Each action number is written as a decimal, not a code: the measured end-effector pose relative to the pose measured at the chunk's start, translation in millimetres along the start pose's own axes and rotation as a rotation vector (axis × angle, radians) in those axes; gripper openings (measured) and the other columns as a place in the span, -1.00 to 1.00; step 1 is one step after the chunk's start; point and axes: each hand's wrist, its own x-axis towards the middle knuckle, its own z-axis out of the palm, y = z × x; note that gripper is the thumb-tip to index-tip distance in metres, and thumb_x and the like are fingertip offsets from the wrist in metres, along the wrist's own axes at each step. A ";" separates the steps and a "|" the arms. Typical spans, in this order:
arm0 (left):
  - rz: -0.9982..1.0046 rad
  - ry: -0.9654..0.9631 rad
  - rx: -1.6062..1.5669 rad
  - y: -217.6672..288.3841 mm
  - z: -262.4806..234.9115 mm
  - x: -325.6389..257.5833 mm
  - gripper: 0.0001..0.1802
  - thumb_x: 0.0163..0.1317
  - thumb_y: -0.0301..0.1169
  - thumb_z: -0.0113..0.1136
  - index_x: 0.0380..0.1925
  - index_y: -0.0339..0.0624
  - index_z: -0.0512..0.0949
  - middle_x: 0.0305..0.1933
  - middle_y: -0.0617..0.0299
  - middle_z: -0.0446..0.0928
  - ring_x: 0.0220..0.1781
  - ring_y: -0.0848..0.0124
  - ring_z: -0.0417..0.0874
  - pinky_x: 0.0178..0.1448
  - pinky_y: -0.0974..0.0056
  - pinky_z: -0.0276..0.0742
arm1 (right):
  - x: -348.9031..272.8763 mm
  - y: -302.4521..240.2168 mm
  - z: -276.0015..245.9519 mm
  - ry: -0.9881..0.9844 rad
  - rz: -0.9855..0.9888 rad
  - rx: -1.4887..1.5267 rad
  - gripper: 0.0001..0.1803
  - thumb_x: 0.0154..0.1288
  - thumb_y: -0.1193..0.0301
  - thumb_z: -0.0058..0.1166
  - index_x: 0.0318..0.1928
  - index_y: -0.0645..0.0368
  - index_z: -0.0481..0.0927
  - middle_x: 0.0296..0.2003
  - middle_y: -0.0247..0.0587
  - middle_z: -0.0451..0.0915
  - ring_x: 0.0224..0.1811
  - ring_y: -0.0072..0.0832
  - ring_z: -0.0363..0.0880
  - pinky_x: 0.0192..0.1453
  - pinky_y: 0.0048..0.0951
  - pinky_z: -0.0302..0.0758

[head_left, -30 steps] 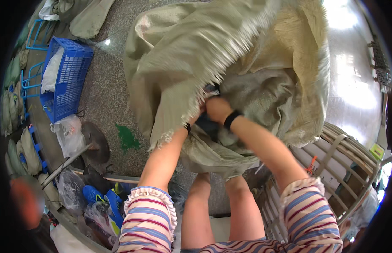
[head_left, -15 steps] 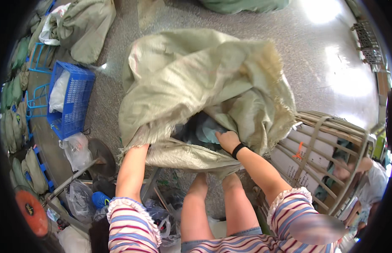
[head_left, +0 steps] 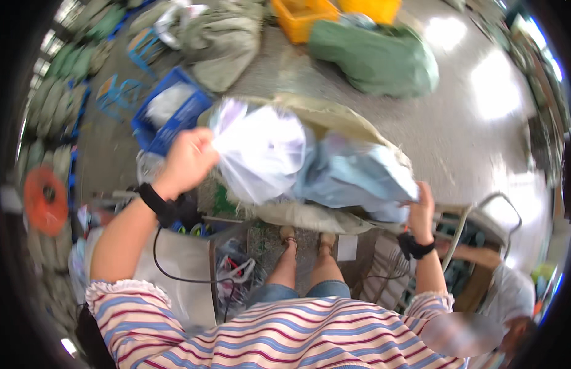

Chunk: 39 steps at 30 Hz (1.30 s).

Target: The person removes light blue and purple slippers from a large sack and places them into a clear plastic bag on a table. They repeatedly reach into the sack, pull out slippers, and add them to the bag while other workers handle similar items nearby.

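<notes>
Left hand point(head_left: 186, 161) pinching clear plastic bag point(head_left: 261, 147) (contents unclear); right hand point(head_left: 421, 206) gripping pale-blue packet point(head_left: 359, 175); beige sack point(head_left: 310, 215) beneath.

Both my arms raised, fists closed.
My left hand point(head_left: 188, 161) grips at centre-left; my right hand point(head_left: 421, 209) clenches lower, at centre-right.

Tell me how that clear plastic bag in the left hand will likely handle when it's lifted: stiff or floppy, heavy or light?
Probably floppy: the clear plastic bag bunches and creases where the left hand pinches it. Likely light, since one hand holds it up by a corner. Its glossy film may be slippery, so a loose pinch could let it slide.
</notes>
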 end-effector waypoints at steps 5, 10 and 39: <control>0.207 0.603 -0.952 49.6 -110.9 -82.5 -0.87 0.17 -0.55 -0.03 -0.54 -0.14 0.34 -0.46 0.36 0.35 -0.38 0.57 0.40 -0.30 0.40 0.35 | 92.1 -106.7 -82.7 0.052 -0.851 -0.755 -0.65 0.27 0.49 -0.17 0.06 0.31 0.37 -0.28 -0.18 0.55 -0.48 -0.59 0.48 -0.37 -0.55 0.43; 0.213 0.959 -1.158 69.5 -212.8 -165.9 -0.93 0.12 -0.52 -0.10 -0.42 -0.25 0.39 -0.29 0.21 0.45 -0.18 0.28 0.48 0.04 0.22 0.42 | 140.0 -258.7 -28.7 -0.067 -0.740 -0.201 -0.62 0.25 0.58 -0.14 0.10 0.27 0.37 -0.08 -0.14 0.51 -0.31 -0.54 0.46 -0.21 -0.57 0.40; -0.293 1.555 0.520 -108.9 -126.4 -529.2 -0.93 0.07 -0.50 0.02 -0.50 -0.25 0.35 -0.53 0.07 0.34 -0.42 0.16 0.40 -0.21 0.17 0.38 | -207.8 -553.5 547.4 -1.164 -0.373 0.909 -0.95 0.16 0.53 -0.02 -0.35 0.26 0.44 -0.59 -0.27 0.42 -0.62 -0.52 0.37 -0.56 -0.50 0.38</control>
